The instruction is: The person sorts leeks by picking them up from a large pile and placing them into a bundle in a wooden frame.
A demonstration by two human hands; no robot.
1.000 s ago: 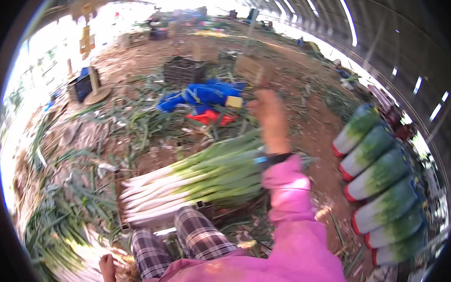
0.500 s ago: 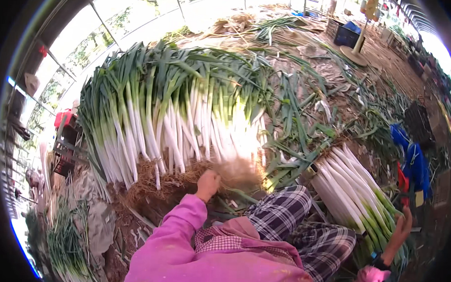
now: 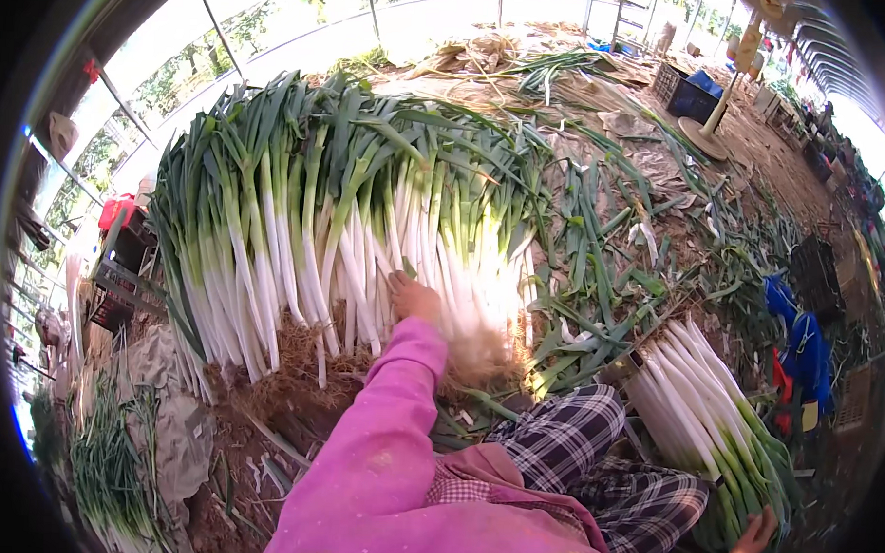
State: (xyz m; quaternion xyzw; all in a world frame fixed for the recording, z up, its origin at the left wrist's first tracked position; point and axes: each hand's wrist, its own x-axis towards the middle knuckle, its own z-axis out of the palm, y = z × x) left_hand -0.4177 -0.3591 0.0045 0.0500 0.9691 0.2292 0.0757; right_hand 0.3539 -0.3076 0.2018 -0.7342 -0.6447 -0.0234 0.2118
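Observation:
A wide row of long green onions [image 3: 268,241] lies in front of me, with white shanks and shaggy brown roots toward me and dark green leaves away. My left hand [image 3: 415,301] reaches onto the white shanks in the middle of the row, its fingers slightly bent and apart; the stalks partly hide the fingertips. At my right lies a second bundle of onions [image 3: 686,407], with clean white shanks and leaves pointing toward the lower right. My right hand [image 3: 753,536] is by those green leaves, fingers stretched out. Its wrist is near the picture's lower edge.
Loose leaves [image 3: 585,233] litter the ground beyond the bundle. A blue cloth [image 3: 806,333] and a dark crate [image 3: 817,275] lie to the right. A stand with a round base [image 3: 703,139] is beside a black crate [image 3: 685,95]. More onions [image 3: 119,460] lie at lower left.
My left hand has moved away from the roots, up and slightly right onto the shanks, its fist loosened. My right hand has moved down along the leaves of the bundle.

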